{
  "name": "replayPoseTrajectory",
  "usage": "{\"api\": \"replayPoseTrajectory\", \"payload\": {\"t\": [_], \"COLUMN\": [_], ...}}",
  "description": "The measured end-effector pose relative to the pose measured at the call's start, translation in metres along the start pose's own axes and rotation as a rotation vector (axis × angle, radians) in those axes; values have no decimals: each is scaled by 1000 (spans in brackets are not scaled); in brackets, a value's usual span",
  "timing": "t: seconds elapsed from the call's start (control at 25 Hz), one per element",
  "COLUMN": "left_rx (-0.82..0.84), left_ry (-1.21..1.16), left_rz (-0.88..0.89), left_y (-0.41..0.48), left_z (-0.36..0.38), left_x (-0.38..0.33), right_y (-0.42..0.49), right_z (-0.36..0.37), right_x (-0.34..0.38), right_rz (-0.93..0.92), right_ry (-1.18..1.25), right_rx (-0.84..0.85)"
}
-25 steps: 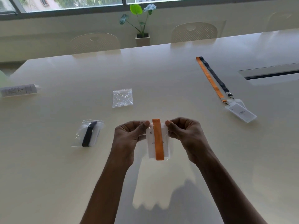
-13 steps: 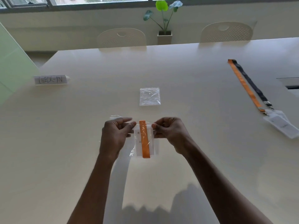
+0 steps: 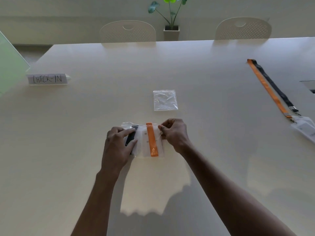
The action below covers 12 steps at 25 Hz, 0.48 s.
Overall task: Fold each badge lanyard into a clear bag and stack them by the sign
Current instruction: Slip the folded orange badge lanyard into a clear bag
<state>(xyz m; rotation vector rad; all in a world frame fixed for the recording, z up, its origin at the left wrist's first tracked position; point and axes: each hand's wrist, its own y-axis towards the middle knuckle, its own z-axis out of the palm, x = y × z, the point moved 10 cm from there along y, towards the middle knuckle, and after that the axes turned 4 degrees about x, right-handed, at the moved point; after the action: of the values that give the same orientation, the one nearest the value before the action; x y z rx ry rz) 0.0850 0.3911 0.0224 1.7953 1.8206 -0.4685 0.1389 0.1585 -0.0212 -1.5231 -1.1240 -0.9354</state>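
Note:
A clear bag with a folded orange lanyard (image 3: 152,142) and a white badge inside lies low over the table, partly overlapping a second clear bag that holds a black lanyard (image 3: 130,137). My right hand (image 3: 173,133) pinches the orange bag's top right corner. My left hand (image 3: 118,147) covers the black-lanyard bag, with thumb and forefinger at the orange bag's left edge. The "CHECK-IN" sign (image 3: 47,79) stands far to the left, apart from both bags.
An empty clear bag (image 3: 165,100) lies just beyond my hands. An orange lanyard (image 3: 267,87) and a black lanyard (image 3: 276,87) with badges (image 3: 305,128) stretch along the right. Two chairs (image 3: 127,32) and a potted plant (image 3: 171,29) stand past the far edge.
Both hands carried the orange-lanyard bag down and left, onto the bag with the black lanyard. The view swung left, bringing the sign into sight.

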Motion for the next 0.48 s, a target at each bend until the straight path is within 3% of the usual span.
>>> {"api": "replayPoseTrajectory", "payload": {"t": [0.16,0.24,0.32,0.48], "left_rx": [-87,-111,-66,-13], "left_ry": [89,182,247,255], "left_rz": [-20,50,137,127], "left_y": [-8,-14,-21,-22], "left_z": [0,5,20,36], "left_x": [-1,-17,-34,-33], "right_y": [-3,-7,-12,-24], "right_z": [-3,-3,-4,1], "right_x": [7,9,11,22], "right_rz": [-107,-125,-146,-219], "right_ry": [-186,-195,-193,-308], "right_rx": [-160,-211,-243,-279]}}
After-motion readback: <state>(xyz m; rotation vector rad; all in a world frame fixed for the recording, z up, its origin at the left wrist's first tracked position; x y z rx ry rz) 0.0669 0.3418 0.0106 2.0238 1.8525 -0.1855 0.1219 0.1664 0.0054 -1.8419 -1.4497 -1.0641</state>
